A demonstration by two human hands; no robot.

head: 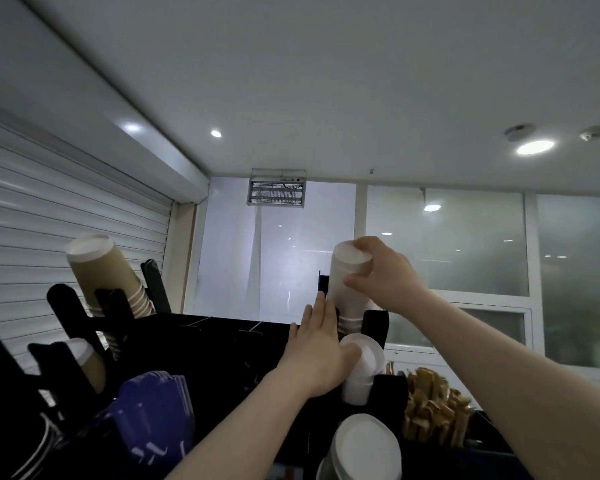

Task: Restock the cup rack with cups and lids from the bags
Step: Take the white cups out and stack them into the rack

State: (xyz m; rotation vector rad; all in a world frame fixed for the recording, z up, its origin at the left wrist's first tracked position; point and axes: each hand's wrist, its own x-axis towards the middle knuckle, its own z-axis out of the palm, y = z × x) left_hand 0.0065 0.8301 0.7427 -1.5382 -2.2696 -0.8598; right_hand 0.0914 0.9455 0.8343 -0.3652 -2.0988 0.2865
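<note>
Upturned cups point(362, 445) nearest; right grip point(385, 275) clasps tall white cup stack point(343, 289); left grip point(317, 348) flat, released

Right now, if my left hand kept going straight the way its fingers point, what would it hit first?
Probably the black rack post just past the left hand, beside the white cup stack your right hand grips; depth is unclear.

Above me is a white ceiling point(326, 81) with a round light point(535, 147). A ribbed shutter point(66, 202) stands on my left, frosted windows point(465, 244) ahead, a bug zapper point(276, 192) hanging between.
</note>
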